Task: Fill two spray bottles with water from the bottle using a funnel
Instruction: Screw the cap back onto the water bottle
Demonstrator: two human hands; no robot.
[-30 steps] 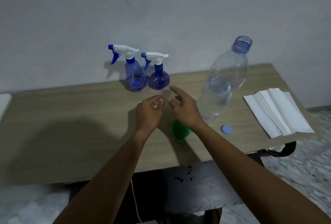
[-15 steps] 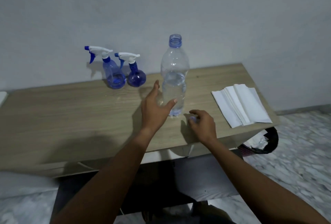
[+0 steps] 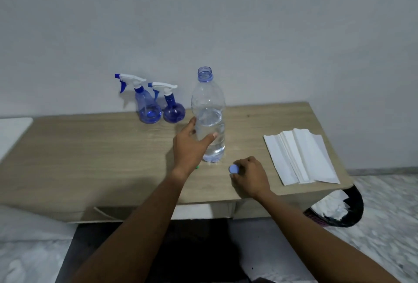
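Blue cap, hidden before, now shows pinched in the fingertips of the right hand
Left hand grips the open bottle, thumb and fingers spread round it, upright on the table; two spray bottles stand behind by the wall
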